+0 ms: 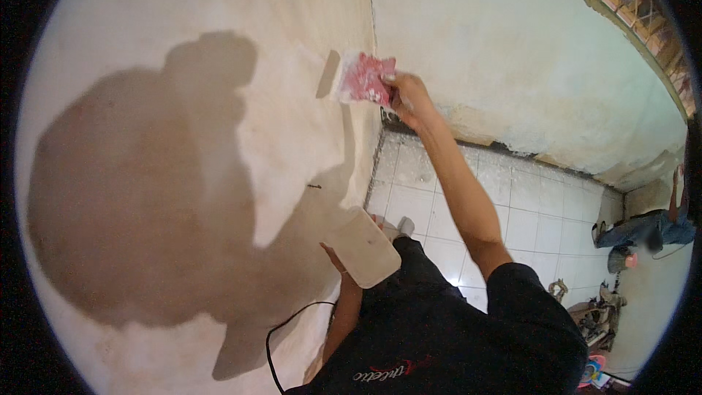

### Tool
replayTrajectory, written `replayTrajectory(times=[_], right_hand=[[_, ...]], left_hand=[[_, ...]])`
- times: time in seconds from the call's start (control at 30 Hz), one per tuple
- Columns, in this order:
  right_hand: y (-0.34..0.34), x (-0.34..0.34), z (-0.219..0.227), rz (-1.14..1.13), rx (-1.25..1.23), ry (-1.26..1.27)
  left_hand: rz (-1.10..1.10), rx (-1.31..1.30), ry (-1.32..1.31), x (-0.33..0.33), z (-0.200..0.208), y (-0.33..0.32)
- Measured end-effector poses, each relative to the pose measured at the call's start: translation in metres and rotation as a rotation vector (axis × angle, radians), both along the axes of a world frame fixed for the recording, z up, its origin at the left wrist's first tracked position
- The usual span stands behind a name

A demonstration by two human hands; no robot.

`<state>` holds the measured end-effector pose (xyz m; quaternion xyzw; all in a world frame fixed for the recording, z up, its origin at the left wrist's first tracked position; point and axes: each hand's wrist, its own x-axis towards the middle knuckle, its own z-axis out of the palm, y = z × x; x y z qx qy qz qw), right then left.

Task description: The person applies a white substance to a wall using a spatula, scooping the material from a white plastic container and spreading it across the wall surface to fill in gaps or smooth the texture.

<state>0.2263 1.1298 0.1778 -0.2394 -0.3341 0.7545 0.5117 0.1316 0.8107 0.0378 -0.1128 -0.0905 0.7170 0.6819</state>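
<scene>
My right hand [409, 99] grips a red putty spreader [369, 77] smeared with white paste. Its pale edge is close to the plastered wall [285, 44] on the left, near the corner; whether it touches the wall I cannot tell. Lower down, my left hand [333, 256] supports a beige rectangular tray [369, 249] with rounded corners from beneath, in front of my body. Most of the left hand's fingers are hidden under the tray. A thin layer of paste may lie on it, but this is hard to make out.
A second wall [482, 44] with peeling patches meets the plastered one. White floor tiles [468, 183] carry pale spatters. A person in jeans [647, 230] is at the far right, near a pile of odds and ends [599, 318]. A black cable [270, 344] hangs beside my left arm.
</scene>
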Motion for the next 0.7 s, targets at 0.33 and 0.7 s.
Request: replayTrajectory(times=[0.33, 0.7], right_hand=[[-0.021, -0.04, -0.268, -0.057, -0.216, -0.545], [-0.009, -0.073, -0.194, -0.076, -0.015, -0.55]], left_hand=[[-0.094, -0.089, 0.283, -0.018, -0.026, -0.005], [-0.109, -0.18, 0.351, -0.017, -0.032, -0.003]])
